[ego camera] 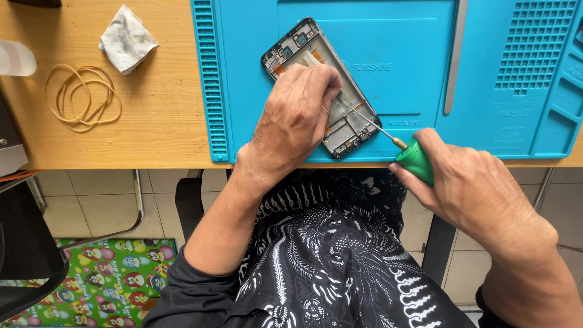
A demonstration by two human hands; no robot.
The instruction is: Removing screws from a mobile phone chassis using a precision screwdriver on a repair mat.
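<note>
Quick count of what's on the bench: one opened phone (322,91) with its back off, one green-handled screwdriver (404,149), one blue silicone work mat (388,48), one crumpled white cloth (126,37) in the upper left of the frame, and a loose pile of tan rubber bands (82,97) just below and left of the cloth (can't give an exact number, they overlap). There's also one thin grey metal strip (455,58) lying on the mat toward the upper right. Everything sits on a wooden table (152,127).

The phone lies diagonally on the mat, a bit left of the frame's centre, camera end pointing to the upper left, bottom end close to the mat's near edge. The left hand (294,118) lies flat across its middle, fingers bent down and pressed on the frame, so only the top and bottom ends of the phone stick out from under it.

The right hand (473,188) comes in from the lower right, fingers curled tight around the screwdriver's green handle. The thin shaft runs up and left, and its tip meets the phone's lower part right beside the left fingertips (331,91).
</note>
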